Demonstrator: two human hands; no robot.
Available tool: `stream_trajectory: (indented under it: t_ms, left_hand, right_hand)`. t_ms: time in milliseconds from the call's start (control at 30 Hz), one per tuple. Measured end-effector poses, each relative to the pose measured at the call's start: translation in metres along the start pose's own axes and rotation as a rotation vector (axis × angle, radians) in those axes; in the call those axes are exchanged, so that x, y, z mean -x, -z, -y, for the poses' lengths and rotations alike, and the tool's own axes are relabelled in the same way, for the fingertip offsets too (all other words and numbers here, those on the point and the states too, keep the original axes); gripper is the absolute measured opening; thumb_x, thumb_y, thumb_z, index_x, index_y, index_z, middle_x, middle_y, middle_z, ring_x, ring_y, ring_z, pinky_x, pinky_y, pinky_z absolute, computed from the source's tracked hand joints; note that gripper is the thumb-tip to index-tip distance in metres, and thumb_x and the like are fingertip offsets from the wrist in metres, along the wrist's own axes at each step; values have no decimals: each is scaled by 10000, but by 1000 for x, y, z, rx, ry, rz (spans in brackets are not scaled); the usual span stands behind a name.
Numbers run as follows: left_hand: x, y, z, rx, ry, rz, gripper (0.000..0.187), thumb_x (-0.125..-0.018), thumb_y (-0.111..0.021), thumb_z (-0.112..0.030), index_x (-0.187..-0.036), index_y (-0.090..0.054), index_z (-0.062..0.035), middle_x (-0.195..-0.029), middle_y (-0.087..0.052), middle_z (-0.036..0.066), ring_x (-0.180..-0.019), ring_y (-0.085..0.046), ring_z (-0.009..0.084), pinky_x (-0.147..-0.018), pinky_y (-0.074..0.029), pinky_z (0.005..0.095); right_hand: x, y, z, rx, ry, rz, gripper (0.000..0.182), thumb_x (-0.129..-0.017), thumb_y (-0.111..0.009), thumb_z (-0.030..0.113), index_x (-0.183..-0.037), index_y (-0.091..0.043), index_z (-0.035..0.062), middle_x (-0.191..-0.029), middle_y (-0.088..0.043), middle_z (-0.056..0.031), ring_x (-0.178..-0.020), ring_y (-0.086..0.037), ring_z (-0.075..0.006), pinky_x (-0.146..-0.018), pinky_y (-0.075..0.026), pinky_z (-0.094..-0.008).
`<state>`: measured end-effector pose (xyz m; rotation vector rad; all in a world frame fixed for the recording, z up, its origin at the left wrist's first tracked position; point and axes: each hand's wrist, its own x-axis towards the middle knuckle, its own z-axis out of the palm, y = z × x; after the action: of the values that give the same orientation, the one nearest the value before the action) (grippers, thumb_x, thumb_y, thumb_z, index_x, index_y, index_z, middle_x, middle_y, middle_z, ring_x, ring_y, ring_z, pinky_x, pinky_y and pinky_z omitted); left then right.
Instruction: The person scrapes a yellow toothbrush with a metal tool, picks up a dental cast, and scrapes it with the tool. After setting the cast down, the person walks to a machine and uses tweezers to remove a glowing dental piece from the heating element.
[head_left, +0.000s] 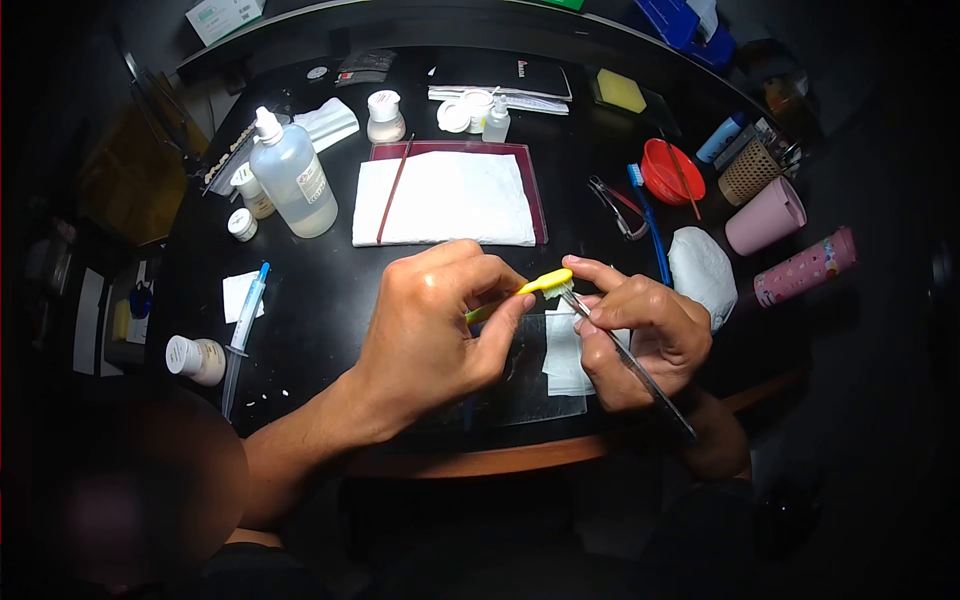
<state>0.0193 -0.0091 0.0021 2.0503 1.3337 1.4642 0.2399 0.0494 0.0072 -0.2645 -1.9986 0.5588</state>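
My left hand (425,325) grips the handle of a yellow toothbrush (549,281), its bristles facing down and toward my right hand. My right hand (652,325) is closed around a slender dark metal instrument (655,390), held like a pen. The tip of this instrument meets the bristles, and the right index fingertip is at the end of the brush head. Beneath the hands, white tissue pieces (565,362) lie by a clear glass plate (520,395). Exactly what sits at the instrument's tip is too small to tell.
A folded white towel (450,200) on a dark red tray carries a thin brush (396,190). On the left stand a squeeze bottle (298,180), a syringe (247,320) and jars (195,360). Rightward are a red bowl (668,165), blue toothbrush (652,225) and pink cup (765,218).
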Motion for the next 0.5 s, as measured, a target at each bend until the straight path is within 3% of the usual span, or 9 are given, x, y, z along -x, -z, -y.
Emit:
stream_trajectory:
  t_ms: [133, 233, 333, 433, 500]
  left_hand:
    - [-1, 2, -4, -3, 18, 17, 55, -852, -830, 3, -898, -800, 4, -740, -694, 82, -594, -636, 135, -516, -447, 282]
    - [-1, 1, -3, 5, 18, 27, 54, -855, -824, 1, -900, -795, 9, -736, -691, 86, -590, -633, 135, -513, -440, 285]
    - [0, 1, -2, 9, 15, 31, 56, -859, -822, -4, -903, -792, 13, -733, -689, 90, -585, -630, 133, -512, -439, 285]
    - [-1, 2, -4, 1, 21, 37, 56, -861, -819, -2, -906, -791, 16, -732, -688, 90, -581, -628, 133, -511, -438, 283]
    - [-1, 2, -4, 8, 24, 34, 56, -860, -819, -1, -906, -791, 16, -732, -687, 90, -580, -628, 133, -509, -437, 280]
  right_hand:
    - [-1, -3, -1, 20, 8, -17, 122, -749, -671, -100, -847, -670, -27, -735, -667, -70, -623, -689, -160, -964, -655, -526]
    - [1, 2, 4, -1, -34, 49, 153, -820, -666, -162, -908, -654, -37, -752, -660, -103, -715, -687, -154, -1026, -591, -628]
    - [1, -2, -1, 22, -3, -11, 122, -747, -673, -98, -843, -672, -23, -738, -667, -69, -632, -701, -168, -963, -657, -524]
    - [0, 2, 4, -6, -21, 56, 153, -825, -664, -161, -911, -654, -35, -757, -660, -103, -724, -682, -153, -1025, -595, -618]
    - [0, 3, 4, -7, -22, 57, 151, -826, -665, -160, -908, -654, -34, -759, -662, -103, -723, -681, -154, -1027, -594, -618]
